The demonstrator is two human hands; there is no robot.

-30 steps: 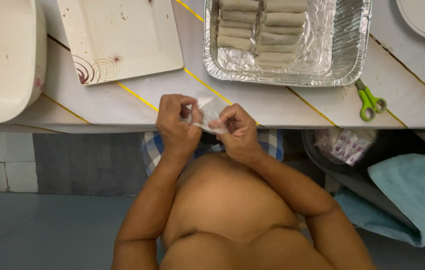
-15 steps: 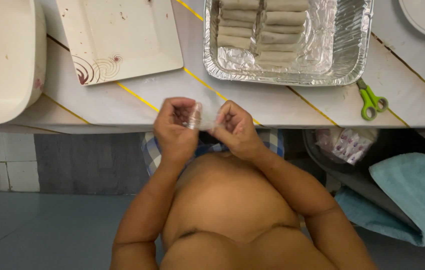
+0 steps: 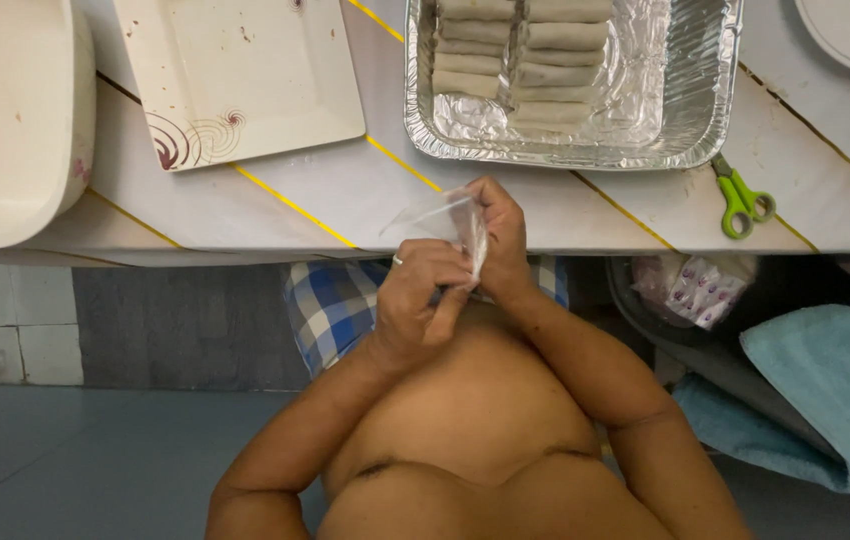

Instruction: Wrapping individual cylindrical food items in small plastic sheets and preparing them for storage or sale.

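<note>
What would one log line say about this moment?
left hand: pinching clear plastic bag | right hand: gripping same bag | place: table edge | nearby: foil tray of rolls, green scissors

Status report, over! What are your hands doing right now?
Left hand and right hand both pinching a clear plastic bag at table edge. Nothing in the way.

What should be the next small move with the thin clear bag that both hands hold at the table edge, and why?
Probably part its mouth with the fingertips. The left hand and right hand both pinch the clear plastic bag, which looks flat and empty, with nothing seen inside. The foil tray of rolls lies just beyond it on the table.
</note>
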